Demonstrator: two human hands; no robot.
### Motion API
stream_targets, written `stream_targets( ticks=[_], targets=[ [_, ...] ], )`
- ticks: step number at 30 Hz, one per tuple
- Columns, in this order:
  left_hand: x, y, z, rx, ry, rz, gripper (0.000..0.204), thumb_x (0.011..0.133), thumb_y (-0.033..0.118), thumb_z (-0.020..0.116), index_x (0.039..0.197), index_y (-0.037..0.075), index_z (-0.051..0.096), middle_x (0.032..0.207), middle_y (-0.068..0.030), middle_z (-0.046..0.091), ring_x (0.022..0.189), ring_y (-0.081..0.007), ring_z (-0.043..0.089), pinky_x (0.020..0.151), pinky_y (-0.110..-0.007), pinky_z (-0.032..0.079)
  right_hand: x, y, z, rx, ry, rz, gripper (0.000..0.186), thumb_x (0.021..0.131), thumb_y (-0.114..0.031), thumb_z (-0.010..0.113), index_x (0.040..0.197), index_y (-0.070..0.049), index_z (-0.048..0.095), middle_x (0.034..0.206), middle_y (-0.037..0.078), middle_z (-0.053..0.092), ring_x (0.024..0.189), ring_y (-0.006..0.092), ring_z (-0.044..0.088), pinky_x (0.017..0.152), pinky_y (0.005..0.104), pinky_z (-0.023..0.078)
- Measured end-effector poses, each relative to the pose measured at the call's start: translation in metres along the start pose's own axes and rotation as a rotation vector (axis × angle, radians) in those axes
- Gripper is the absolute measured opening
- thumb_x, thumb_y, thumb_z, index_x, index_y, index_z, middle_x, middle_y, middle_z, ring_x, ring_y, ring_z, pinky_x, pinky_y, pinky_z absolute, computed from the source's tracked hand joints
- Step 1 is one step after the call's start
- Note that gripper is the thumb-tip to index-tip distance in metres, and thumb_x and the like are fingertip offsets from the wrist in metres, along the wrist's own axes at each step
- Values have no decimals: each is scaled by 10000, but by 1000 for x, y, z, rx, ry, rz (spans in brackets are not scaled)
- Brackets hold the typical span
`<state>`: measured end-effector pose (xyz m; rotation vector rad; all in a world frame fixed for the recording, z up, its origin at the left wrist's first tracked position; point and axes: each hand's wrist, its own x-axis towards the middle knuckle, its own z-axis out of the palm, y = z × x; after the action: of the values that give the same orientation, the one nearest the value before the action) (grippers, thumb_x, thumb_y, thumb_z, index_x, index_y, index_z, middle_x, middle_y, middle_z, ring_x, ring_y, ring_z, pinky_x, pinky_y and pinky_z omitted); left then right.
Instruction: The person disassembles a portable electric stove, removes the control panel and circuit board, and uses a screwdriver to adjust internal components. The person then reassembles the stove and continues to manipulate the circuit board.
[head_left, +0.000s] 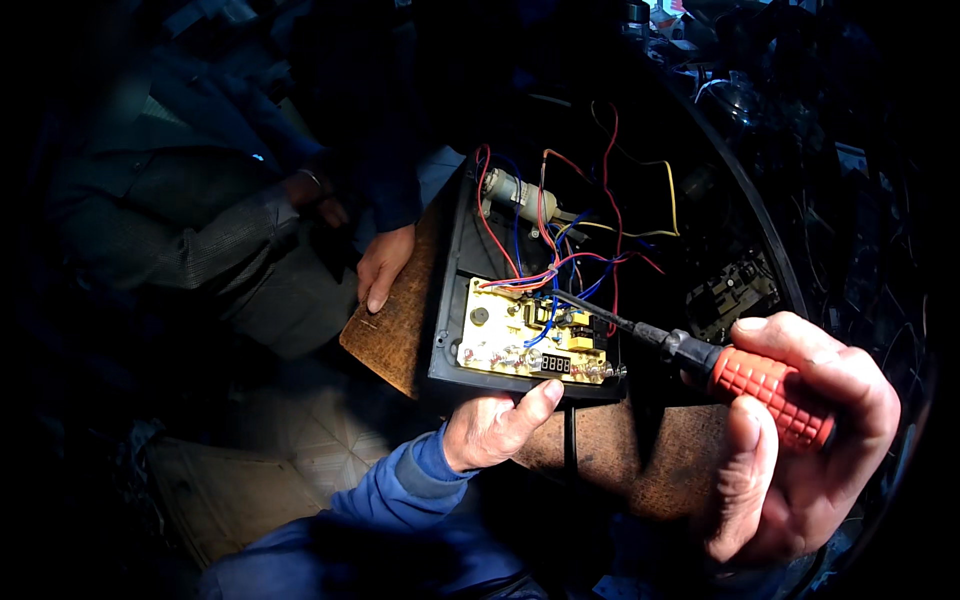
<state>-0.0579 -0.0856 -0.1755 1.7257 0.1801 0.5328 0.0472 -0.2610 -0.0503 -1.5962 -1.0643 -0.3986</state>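
While both hands are engaged, the scene reads as follows.

Appliance: an opened black plastic appliance housing (452, 300) lies on a worn brown wooden board (395, 320), with its inside facing up.
Circuit board: a yellowish rectangular circuit board (530, 340) sits at the near edge of the housing; red, blue and yellow wires (545, 262) run from it to a small grey cylindrical motor (515, 192).
Left hand (490, 428): in a blue sleeve, closed on the near rim of the housing, thumb lying against the edge below the circuit board.
Right hand (800, 440): wrapped tight around an orange ribbed-handled screwdriver (770, 392); its dark shaft slants left, tip at the circuit board's upper part.
Other person: another person's hand (383, 265) rests flat on the wooden board, left of the housing.
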Motion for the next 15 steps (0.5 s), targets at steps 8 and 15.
stream_targets(
  ticks=[8, 15],
  targets=[
    [-2, -14, -1, -76, -10, 56, 330, 1009, 209, 517, 1228, -3, 644, 1121, -97, 665, 1031, -238, 608, 948, -385, 477, 12, 31, 43, 469, 39, 197, 349, 972, -21, 572, 1300, 36, 466, 1037, 147, 632, 857, 150, 623, 784, 281, 542],
    [2, -23, 4, -67, 6, 125, 308, 1002, 181, 525, 1221, 3, 647, 1118, -104, 670, 1017, -243, 619, 929, -377, 486, 20, 26, 45, 573, 6, 371, 324, 930, 11, 612, 1230, 53, 497, 994, 140, 629, 897, 155, 625, 829, 284, 521]
  ],
)
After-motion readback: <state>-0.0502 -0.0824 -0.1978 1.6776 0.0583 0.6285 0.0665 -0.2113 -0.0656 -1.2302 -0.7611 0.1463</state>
